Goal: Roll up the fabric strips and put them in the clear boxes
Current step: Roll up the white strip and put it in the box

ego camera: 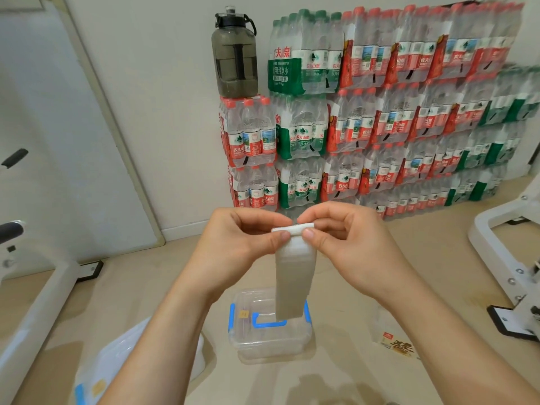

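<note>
One white fabric strip point(295, 282), top end rolled, left hand point(245, 238) and right hand point(342, 238) each in pinch grip on that roll, tail hanging above one clear box point(271, 343) on floor point(423, 258), second clear box point(111, 366) partly seen lower left

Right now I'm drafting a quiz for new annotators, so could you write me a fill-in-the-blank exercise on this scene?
1. The left hand and right hand pinch the fabric strip at its rolled top, and the rest hangs ____.
2. Below it, the clear box has ____ clasps.
3. The dark bottle stands atop packs of bottled ____.
Missing words: down; blue; water.
</note>
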